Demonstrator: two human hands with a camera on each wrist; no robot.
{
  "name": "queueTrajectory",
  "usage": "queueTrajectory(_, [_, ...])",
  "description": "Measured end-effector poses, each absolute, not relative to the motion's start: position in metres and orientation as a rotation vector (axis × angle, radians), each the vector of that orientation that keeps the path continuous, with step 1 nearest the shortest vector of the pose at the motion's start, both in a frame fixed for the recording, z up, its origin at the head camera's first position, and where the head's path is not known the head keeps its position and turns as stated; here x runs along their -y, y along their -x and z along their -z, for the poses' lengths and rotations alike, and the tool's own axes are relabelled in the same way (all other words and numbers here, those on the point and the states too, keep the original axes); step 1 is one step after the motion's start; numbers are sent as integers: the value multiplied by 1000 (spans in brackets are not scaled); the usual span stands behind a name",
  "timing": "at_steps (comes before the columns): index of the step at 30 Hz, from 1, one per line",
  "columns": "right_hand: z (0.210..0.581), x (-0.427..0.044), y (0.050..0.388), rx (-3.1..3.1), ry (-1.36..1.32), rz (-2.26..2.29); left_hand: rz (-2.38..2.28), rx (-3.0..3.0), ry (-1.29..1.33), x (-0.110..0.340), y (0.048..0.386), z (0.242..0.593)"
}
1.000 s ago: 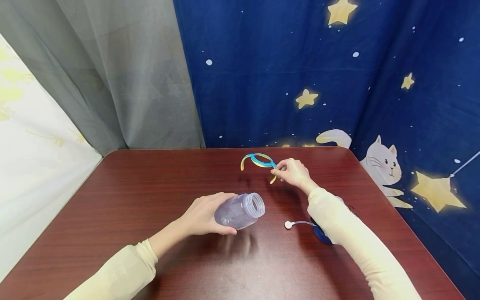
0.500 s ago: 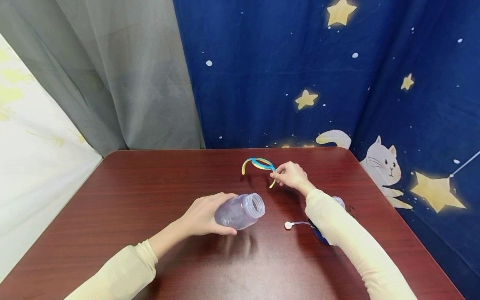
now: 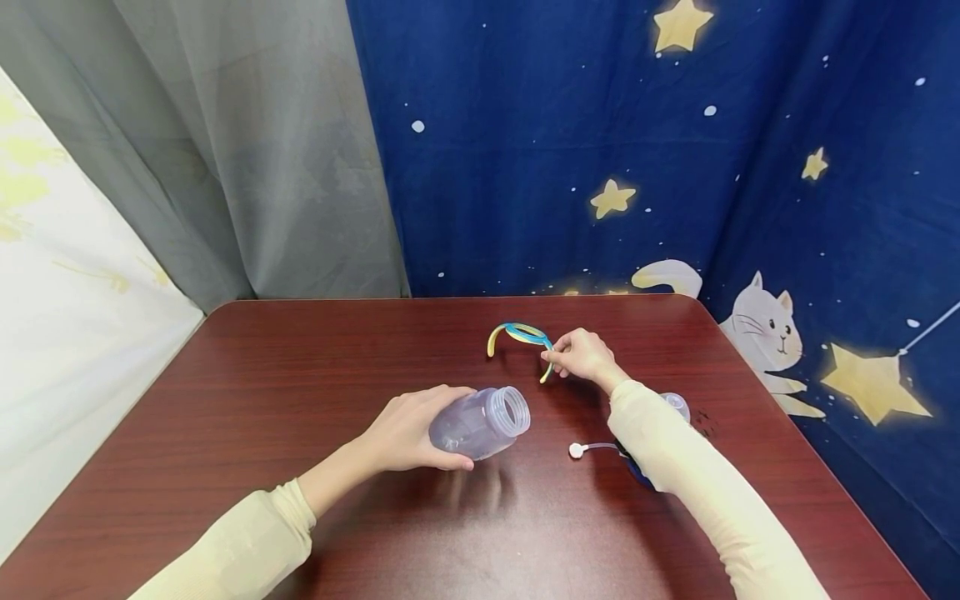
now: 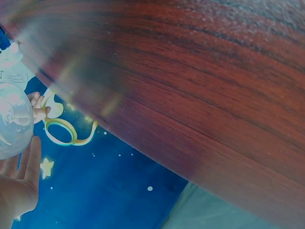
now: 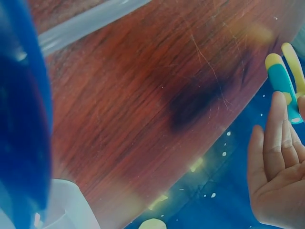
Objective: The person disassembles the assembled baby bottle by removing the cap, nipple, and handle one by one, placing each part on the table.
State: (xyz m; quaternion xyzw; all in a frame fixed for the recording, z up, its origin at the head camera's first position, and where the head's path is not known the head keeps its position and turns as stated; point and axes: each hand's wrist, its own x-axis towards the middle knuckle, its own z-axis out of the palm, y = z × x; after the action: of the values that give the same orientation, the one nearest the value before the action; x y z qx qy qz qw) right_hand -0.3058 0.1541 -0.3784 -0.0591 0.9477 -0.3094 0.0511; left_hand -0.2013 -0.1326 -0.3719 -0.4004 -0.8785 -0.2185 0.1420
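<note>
My left hand [image 3: 411, 429] grips a clear, wide-mouthed baby bottle [image 3: 468, 423] from the side, fingers over it and thumb below. The bottle tilts so that its threaded mouth faces right. At the back right, my right hand [image 3: 585, 354] pinches one side of a blue and yellow bottle handle ring [image 3: 492, 342], which has two curved grips. That ring hangs above the table, also visible past the bottle [image 4: 14, 121] in the left wrist view. Under the right forearm lies a dark blue bottle lid [image 3: 638, 474], partly hidden by the sleeve.
A thin clear straw [image 3: 600, 446] with a white weighted end [image 3: 576, 451] sticks out leftward from the lid. A clear rounded part [image 3: 677, 405] shows behind the right sleeve. Curtains stand behind the dark red wooden table [image 3: 337, 350].
My right hand has lowered the handle ring slightly toward the table and nearer to me, and its ring now looks flatter. The left hand and bottle have stayed still.
</note>
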Motion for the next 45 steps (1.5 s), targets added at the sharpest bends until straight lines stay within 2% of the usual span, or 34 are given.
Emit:
queueTrajectory(16, [387, -154, 309, -2768, 121, 1006, 624, 2539, 1153, 134, 201, 371])
queueTrajectory(26, [395, -157, 311, -2591, -26, 1157, 632, 2540, 1152, 135, 201, 373])
queueTrajectory(45, [395, -156, 309, -2612, -50, 1150, 649, 2538, 1157, 134, 200, 373])
